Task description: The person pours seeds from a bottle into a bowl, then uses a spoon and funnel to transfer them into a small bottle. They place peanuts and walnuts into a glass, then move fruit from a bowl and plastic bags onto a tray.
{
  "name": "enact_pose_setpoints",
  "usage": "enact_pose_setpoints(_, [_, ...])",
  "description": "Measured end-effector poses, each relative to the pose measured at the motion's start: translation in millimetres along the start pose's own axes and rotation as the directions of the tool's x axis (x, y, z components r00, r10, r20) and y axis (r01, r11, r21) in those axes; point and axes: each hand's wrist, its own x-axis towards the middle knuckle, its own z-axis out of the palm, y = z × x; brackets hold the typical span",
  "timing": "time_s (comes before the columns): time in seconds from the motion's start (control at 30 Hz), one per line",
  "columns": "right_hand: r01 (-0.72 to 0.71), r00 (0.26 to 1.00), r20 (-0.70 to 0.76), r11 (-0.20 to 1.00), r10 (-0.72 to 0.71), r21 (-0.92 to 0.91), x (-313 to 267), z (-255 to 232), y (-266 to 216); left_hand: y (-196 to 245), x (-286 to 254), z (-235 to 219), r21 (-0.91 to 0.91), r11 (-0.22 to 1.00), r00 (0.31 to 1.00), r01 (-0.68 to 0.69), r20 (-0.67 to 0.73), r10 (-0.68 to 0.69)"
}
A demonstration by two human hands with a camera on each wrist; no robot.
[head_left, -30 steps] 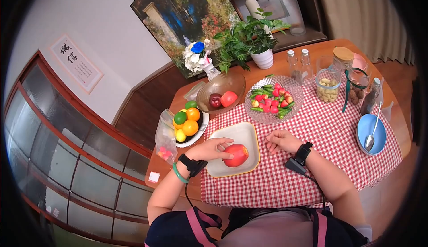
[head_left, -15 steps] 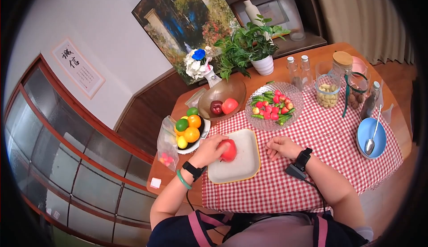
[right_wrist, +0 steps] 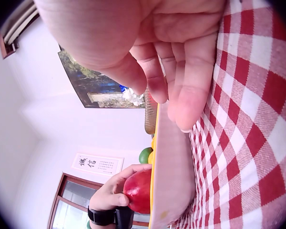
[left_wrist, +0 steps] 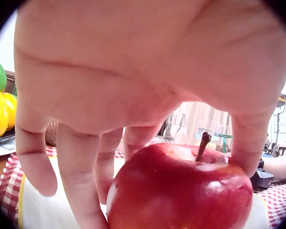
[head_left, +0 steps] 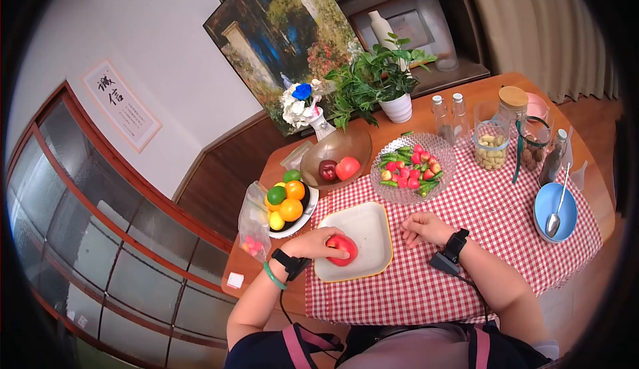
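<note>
In the off-white, yellow-rimmed rectangular tray (head_left: 370, 236), past whose right edge the empty right hand (head_left: 427, 228) is loosely curled, the left hand (head_left: 315, 243) pinches a glossy, round red apple (left_wrist: 181, 191) near the left edge. Its slick skin could slip a light pinch, rolling it against the rim.

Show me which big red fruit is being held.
The apple in the left hand, at the white tray; the dark-red fruit and bright-red fruit lie in the brown bowl.
</note>
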Motion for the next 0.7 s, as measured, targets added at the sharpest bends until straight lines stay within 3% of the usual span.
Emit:
enact_pose_setpoints(0.07, [0.005, 1.0, 0.001, 1.0, -0.005, 0.002, 0, 0, 1, -3, 3, 1, -0.002, 0.995, 0.994, -0.104, 0.035, 0.104])
enact_pose_setpoints(0.2, [0.016, 1.0, 0.011, 1.0, -0.016, 0.009, 1, -1, 4, -13, 11, 6, -0.044, 0.994, 0.994, -0.1, 0.044, 0.102])
enact_pose_setpoints(0.3, [0.011, 1.0, 0.006, 1.0, -0.011, 0.011, -1, -1, 2, 8, 7, -4, -0.15, 0.985, 0.996, 0.09, 0.002, -0.091])
enact_pose_setpoints(0.4, [-0.001, 1.0, 0.007, 1.0, 0.001, 0.013, -2, 0, 1, -13, 21, -2, -0.137, 0.99, 0.98, 0.019, -0.191, -0.046])
enact_pose_setpoints(0.43, [-0.005, 1.0, 0.008, 1.0, 0.005, 0.012, -2, 0, 1, -10, 19, 1, -0.006, 1.0, 0.929, -0.027, -0.369, 0.023])
enact_pose_setpoints(0.47, [-0.008, 1.0, 0.008, 1.0, 0.008, 0.011, -2, 0, 1, -6, 16, 2, 0.12, 0.993, 0.888, -0.015, -0.455, 0.069])
enact_pose_setpoints(0.57, [-0.008, 1.0, 0.006, 1.0, 0.008, 0.002, -3, 2, -1, 5, 10, 4, 0.394, 0.919, 0.745, 0.029, -0.621, 0.243])
enact_pose_setpoints(0.67, [-0.011, 1.0, 0.01, 1.0, 0.011, -0.003, -4, 1, -3, 26, -8, 16, 0.406, 0.912, 0.802, -0.063, -0.523, 0.288])
enact_pose_setpoints(0.7, [-0.016, 1.0, 0.012, 1.0, 0.016, -0.001, -3, 1, -3, 27, -12, 19, 0.414, 0.91, 0.853, -0.032, -0.463, 0.241])
